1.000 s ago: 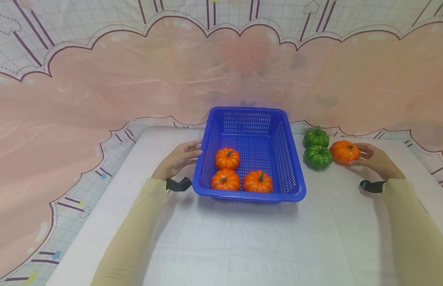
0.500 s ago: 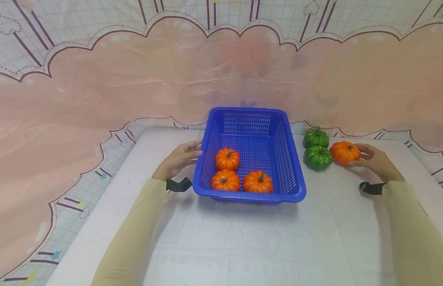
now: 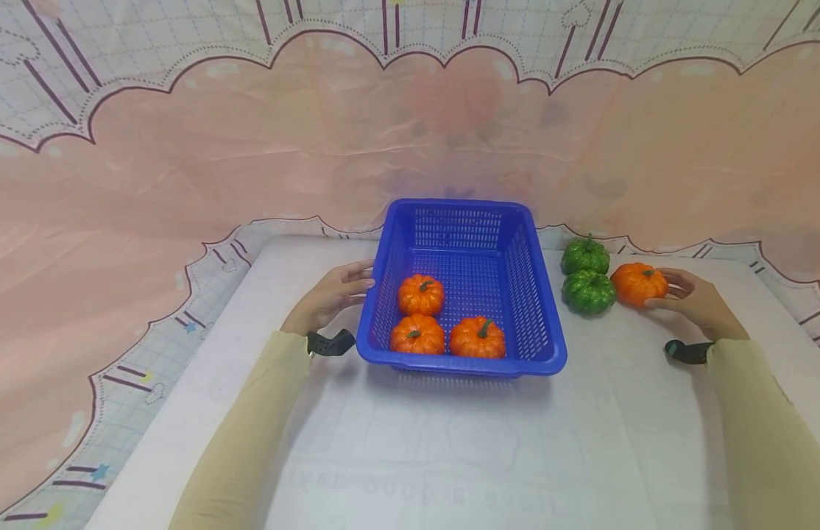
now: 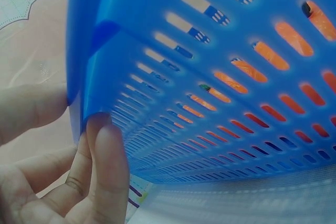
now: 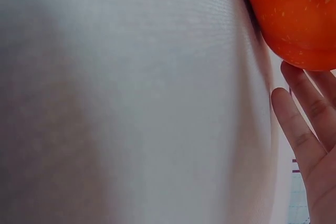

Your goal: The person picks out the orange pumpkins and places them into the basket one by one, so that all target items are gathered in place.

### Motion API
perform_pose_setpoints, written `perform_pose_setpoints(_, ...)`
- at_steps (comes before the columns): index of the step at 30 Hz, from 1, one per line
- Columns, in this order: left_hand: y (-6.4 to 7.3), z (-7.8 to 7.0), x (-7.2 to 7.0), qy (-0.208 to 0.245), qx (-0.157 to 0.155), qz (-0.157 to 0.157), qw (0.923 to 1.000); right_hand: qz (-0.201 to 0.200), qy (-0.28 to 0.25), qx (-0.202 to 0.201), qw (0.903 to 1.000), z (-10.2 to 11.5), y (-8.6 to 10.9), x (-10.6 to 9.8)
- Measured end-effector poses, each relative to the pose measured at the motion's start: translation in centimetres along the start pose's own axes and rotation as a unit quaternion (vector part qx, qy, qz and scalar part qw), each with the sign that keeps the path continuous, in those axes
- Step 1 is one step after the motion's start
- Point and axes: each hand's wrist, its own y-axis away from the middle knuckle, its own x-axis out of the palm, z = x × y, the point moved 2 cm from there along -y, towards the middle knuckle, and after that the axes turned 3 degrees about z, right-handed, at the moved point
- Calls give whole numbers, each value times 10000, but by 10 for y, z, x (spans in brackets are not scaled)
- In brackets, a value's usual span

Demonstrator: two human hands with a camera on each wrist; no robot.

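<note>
A blue plastic basket (image 3: 549,309) holds three orange mini pumpkins: a rear one (image 3: 420,295), a front left one (image 3: 417,335) and a front right one (image 3: 478,338). At the basket's left side, my left hand (image 3: 327,294) pinches the rim (image 4: 97,40), its fingertips close up in the left wrist view. To the right, my right hand (image 3: 698,299) holds another orange pumpkin (image 3: 638,285) on the table, thumb at the front and fingers behind. In the right wrist view, outstretched fingertips (image 5: 291,74) meet this pumpkin's (image 5: 294,19) side.
Two green pumpkins, a rear one (image 3: 585,256) and a front one (image 3: 588,292), stand between the basket and the right-hand orange pumpkin. A white cover lies over the table (image 3: 436,449). A printed cloth (image 3: 304,140) hangs behind and along the left.
My right wrist has dropped slightly toward the table's front. The left hand, basket and pumpkins look nearly unchanged.
</note>
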Motion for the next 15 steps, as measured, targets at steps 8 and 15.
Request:
perform_pose_setpoints(8, 0, 0, 1, -1, -20, -49, 10000, -83, -212, 88, 9997, 0, 2, 0)
perform_pose_setpoints(15, 1, -1, 0, -12, -21, -45, 10000, -119, -50, -3, 9999, 3, 5, -3)
